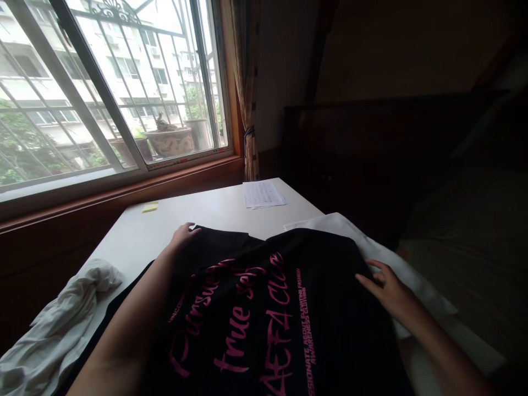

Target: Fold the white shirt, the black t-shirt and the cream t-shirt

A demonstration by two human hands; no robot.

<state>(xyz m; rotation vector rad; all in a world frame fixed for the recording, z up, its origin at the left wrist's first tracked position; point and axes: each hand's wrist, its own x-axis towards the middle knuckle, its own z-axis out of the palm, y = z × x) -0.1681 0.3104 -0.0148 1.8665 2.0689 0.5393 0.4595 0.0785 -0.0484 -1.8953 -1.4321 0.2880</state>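
A black garment with pink lettering (330, 308) is spread over the near part of the white table. My left hand (185, 235) pinches its far left edge, arm stretched across the cloth. On the right side, my right hand (381, 283) grips the garment's edge between thumb and fingers. The lower part of the garment runs out of the bottom of the view. Under and beyond its right side lies a white cloth (358, 236).
A crumpled pale cloth (70, 308) lies at the table's left edge. Papers (264, 193) and yellow sticky notes (150, 207) rest toward the far side of the white table (198, 206). Behind are a barred window and a tied curtain (249, 110).
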